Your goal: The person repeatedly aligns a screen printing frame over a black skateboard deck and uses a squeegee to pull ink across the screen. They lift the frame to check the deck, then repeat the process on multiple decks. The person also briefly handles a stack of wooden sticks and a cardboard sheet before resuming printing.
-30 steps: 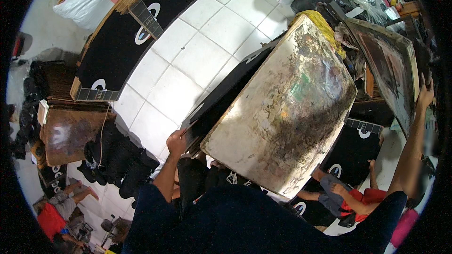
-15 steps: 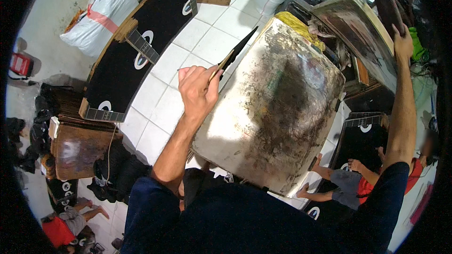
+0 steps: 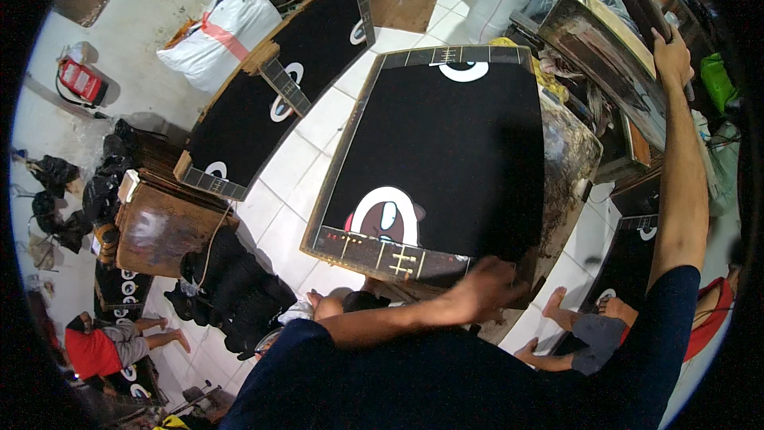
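Note:
A large black printed board (image 3: pixel 446 151) with white oval marks lies flat on a stained work table (image 3: pixel 569 159) in front of me. My left hand (image 3: pixel 485 287), motion-blurred, is at the board's near right corner and grips its edge. My right arm reaches up on the right. There my right hand (image 3: pixel 672 56) holds the top edge of a stained wooden frame (image 3: pixel 605 56) that stands tilted up beside the table.
More black printed boards (image 3: pixel 270 103) lie on the white tiled floor to the left, by a white sack (image 3: pixel 219 28) and a red fire extinguisher (image 3: pixel 79 80). A wooden stack (image 3: pixel 159 227) and dark fabric piles (image 3: pixel 231 287) sit lower left. A person in red (image 3: pixel 95 346) sits there; another person's feet (image 3: pixel 557 310) are under the table.
My left hand swung the black board over onto the stained table, which it now covers. My right hand has stayed on the raised frame.

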`<state>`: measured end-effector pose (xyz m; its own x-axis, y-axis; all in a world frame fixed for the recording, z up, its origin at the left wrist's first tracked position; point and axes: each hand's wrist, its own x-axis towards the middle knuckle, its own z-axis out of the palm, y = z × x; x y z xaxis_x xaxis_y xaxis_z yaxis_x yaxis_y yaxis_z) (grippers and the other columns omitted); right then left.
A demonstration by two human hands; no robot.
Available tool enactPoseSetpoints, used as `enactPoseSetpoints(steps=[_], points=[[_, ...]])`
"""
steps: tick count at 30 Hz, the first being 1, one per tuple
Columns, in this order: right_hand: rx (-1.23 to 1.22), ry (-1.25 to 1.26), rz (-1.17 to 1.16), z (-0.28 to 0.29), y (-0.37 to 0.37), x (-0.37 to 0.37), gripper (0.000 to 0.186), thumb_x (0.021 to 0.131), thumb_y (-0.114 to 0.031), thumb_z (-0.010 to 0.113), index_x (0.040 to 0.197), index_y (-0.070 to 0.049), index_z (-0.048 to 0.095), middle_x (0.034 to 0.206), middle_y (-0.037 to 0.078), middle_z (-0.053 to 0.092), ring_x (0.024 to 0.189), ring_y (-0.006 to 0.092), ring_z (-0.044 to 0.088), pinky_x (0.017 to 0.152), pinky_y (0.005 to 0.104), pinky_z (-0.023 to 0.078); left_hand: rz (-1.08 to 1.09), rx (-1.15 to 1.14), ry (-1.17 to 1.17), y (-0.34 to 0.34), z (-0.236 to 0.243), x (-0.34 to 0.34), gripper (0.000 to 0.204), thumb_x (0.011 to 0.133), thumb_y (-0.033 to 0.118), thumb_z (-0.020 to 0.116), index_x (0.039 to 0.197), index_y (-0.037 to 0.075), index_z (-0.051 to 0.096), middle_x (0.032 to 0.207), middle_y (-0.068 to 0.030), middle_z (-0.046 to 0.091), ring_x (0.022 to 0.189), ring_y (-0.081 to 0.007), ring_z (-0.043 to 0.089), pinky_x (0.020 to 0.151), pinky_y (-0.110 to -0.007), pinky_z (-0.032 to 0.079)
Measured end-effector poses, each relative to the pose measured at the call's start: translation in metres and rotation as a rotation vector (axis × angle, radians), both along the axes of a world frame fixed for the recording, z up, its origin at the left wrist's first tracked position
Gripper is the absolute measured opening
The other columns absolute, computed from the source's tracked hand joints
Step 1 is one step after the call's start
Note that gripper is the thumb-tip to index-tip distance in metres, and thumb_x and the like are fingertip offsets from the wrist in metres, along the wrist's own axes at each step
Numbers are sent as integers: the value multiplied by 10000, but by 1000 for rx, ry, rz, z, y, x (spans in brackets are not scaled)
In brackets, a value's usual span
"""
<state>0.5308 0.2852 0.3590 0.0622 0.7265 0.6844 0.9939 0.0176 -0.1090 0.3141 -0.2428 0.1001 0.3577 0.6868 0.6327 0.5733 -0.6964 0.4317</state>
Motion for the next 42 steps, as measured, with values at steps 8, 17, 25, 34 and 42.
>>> enactPoseSetpoints(steps=[8,17,25,34,42], points=[[-77,17,-53,0,-37,-19,492,952,-531,617,1410,-350,610,1217,117,744,1183,347,676,969,534,483,1562,-418,47,-38,-148,-312,557,920,457,730,1172,-36,675,1050,-279,709,952,-442,681,854,-555,514],[-32,9,-181,5,-72,-40,518,934,-590,603,1402,-368,607,1248,120,732,1185,357,678,948,514,517,1249,-716,-693,-75,-142,-337,489,1071,346,585,714,13,545,628,5,496,610,-111,407,549,-354,359],[124,130,-30,-6,-112,-65,347,876,-298,749,1196,-174,699,1114,145,725,1118,373,638,957,522,462,837,-963,-838,-2,-169,-299,438,1057,306,617,727,21,576,635,30,502,609,-101,412,554,-328,363],[103,124,-10,-14,-102,-58,319,891,-297,741,1184,-176,701,1087,143,726,1118,362,635,949,520,449,812,-949,-417,-40,-149,-286,499,850,425,836,984,-20,654,825,-124,709,737,-245,661,724,-391,535],[106,129,-42,-4,-89,-60,364,892,-349,741,1201,-161,707,1141,148,722,1154,357,626,986,523,437,770,-1012,29,-36,-101,-300,670,711,455,927,1059,-27,616,946,-219,722,887,-362,720,800,-461,559]])
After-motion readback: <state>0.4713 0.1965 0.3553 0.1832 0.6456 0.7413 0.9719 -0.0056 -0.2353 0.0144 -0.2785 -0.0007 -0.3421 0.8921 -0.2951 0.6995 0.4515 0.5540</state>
